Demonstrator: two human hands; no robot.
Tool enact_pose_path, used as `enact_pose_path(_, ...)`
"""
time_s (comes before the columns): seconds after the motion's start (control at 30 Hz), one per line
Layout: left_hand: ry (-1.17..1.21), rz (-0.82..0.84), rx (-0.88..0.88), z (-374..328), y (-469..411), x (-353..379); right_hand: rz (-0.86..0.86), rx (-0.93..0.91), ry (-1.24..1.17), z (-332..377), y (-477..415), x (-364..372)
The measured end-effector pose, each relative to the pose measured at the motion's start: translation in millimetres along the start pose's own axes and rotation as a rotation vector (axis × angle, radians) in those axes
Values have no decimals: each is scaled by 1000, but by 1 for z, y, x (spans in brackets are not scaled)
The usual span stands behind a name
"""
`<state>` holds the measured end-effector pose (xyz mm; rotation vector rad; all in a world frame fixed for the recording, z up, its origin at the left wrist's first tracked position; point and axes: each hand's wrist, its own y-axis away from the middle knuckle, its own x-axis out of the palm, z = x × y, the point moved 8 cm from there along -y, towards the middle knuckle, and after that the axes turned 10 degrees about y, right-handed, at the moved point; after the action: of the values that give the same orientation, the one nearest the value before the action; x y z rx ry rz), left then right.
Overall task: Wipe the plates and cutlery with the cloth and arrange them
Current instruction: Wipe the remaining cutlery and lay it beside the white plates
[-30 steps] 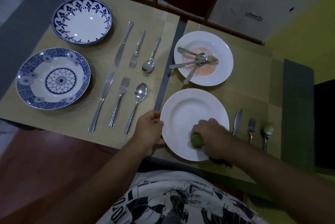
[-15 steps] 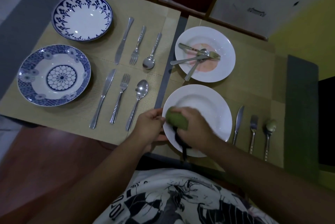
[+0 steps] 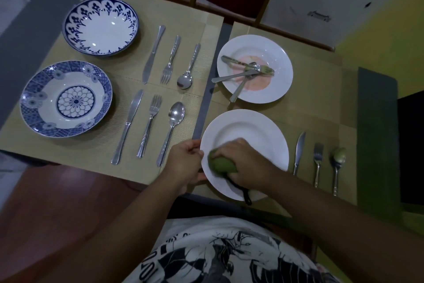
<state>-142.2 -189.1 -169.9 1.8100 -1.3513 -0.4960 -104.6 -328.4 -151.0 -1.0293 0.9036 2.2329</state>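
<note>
Near white plate (image 3: pixel 252 131) at table's near edge, overhanging slightly; left hand (image 3: pixel 185 163) grip pinched on its left rim, right hand (image 3: pixel 243 159) grip closed around green cloth (image 3: pixel 220 164), pressed on plate's near-left part. Risk: tipping off the edge under hard pressure. Knife (image 3: pixel 299 152), fork (image 3: pixel 317 161), spoon (image 3: pixel 337 163) just right. Far white plate (image 3: pixel 275 53) stained, heaped with cutlery, unwiped. Two blue-patterned plates (image 3: pixel 64 99) toward left edge, nothing obstructing.
</note>
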Motion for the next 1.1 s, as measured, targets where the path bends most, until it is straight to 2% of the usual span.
enact_pose_path(0.13, -93, -27, 76, -5, -3, 0, -285, 298, 128, -39, -11, -41)
enact_pose_path(0.23, -107, -85, 120, -4, -3, -1, -286, 393, 278, -55, 17, -43)
enact_pose_path(0.33, -117, -105, 159, -3, -5, -1, -212, 444, 173, -46, 48, -23)
enact_pose_path(0.47, -161, -123, 190, -4, -5, -1, -154, 282, 1, 2, 52, 8)
enact_pose_path(0.57, -187, -127, 219, -7, -2, 1, -168, 212, -27, 4, 27, 3)
enact_pose_path(0.73, -185, -186, 239, -13, 6, 3, -337, 361, -77, -33, 18, -31)
enact_pose_path(0.83, -257, -208, 286, -14, 9, 4, -397, 358, -116, -50, 40, -44)
enact_pose_path(0.97, -444, -266, 496, -29, 28, 15, -503, 339, -150, -73, 75, -56)
enact_pose_path(1.1, -880, -246, 772, -29, 51, 45, -554, 341, -174, -81, 101, -64)
